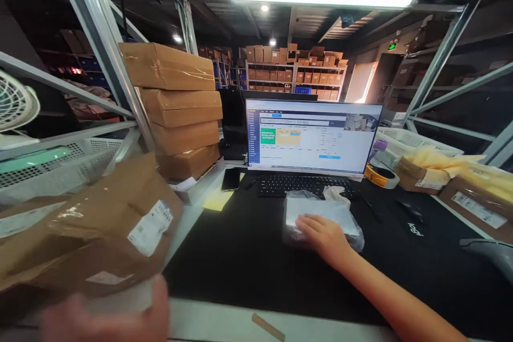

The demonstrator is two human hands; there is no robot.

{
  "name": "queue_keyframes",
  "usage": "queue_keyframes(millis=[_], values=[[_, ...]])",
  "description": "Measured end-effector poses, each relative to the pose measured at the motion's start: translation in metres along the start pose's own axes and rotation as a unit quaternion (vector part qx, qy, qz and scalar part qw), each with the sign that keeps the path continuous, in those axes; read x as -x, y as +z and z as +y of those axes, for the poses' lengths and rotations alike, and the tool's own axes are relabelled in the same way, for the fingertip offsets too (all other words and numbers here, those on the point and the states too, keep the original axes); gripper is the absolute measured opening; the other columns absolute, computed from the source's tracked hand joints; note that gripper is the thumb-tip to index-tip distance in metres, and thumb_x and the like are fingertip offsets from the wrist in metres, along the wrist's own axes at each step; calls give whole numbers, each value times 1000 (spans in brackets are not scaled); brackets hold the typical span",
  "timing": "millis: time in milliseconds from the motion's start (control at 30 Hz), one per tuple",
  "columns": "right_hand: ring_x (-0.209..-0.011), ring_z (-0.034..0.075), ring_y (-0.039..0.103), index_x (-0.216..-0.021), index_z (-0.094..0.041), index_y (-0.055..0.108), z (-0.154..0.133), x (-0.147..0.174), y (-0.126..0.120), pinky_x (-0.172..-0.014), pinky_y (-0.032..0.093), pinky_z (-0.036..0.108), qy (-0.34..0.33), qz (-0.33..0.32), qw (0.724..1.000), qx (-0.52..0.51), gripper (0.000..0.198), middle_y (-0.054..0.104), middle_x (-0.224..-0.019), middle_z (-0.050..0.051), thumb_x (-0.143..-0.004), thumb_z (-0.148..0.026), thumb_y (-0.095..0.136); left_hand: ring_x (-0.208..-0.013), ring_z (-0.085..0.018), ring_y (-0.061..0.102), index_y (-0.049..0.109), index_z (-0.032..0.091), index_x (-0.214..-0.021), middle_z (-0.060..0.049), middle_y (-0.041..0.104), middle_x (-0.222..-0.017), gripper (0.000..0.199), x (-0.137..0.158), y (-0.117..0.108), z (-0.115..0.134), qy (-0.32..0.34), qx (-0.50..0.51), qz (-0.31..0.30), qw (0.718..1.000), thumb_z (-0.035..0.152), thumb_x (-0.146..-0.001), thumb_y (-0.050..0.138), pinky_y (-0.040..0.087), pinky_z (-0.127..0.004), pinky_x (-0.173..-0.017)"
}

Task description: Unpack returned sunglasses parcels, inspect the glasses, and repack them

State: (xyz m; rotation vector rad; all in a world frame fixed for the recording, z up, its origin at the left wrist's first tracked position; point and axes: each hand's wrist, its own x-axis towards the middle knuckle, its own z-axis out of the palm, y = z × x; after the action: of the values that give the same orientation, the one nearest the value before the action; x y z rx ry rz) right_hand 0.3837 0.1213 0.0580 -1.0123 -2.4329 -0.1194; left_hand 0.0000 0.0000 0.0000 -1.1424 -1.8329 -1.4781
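My right hand (324, 235) rests flat on a clear plastic bag holding a grey flat item (320, 214), which lies on the black desk mat (248, 262) in front of the keyboard (296, 185). My left hand (108, 320) is blurred at the bottom left edge, under a brown paper parcel with a white label (108, 230); it appears to hold the parcel up beside the desk. A monitor (310, 136) showing a form stands behind the keyboard.
Several taped cardboard boxes (178, 107) are stacked at the left of the monitor. A black phone (231, 178) and yellow note (217, 200) lie nearby. A tape roll (380, 175), padded parcels (449, 176) and a white basket (417, 141) sit right. A scanner (487, 251) is at the far right.
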Motion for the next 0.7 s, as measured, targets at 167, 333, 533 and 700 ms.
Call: queue_keyframes(millis=[167,333,533,700], values=[[-84,24,70,-91,-23,71,6,8,7,-77,56,39,62,194,967,-152,23,74,-89,7,-91,-22,49,-135,-36,46,38,23,-142,-17,45,-141,60,19,21,69,170,131,-210,954,30,-88,62,42,-58,-110],[-80,23,56,-85,-23,54,0,9,-11,-76,47,39,208,336,891,-225,13,58,-82,5,-91,-21,43,-145,-36,35,15,23,-155,-20,22,-160,108,26,69,120,109,225,-551,796,46,-73,81,35,-54,-118],[-62,18,46,-75,-25,38,9,3,-28,-69,50,36,215,379,801,-411,18,40,-67,-4,-85,-37,48,-152,-39,15,-2,12,-158,-26,6,-164,140,40,120,156,36,300,-610,733,63,-60,84,19,-56,-124],[-51,14,34,-70,-26,32,39,-2,-40,-72,53,40,192,407,755,-477,33,29,-61,-8,-83,-45,55,-136,-40,45,28,12,-150,-26,45,-147,130,53,136,153,-120,413,-571,699,66,-49,89,35,-54,-115]])
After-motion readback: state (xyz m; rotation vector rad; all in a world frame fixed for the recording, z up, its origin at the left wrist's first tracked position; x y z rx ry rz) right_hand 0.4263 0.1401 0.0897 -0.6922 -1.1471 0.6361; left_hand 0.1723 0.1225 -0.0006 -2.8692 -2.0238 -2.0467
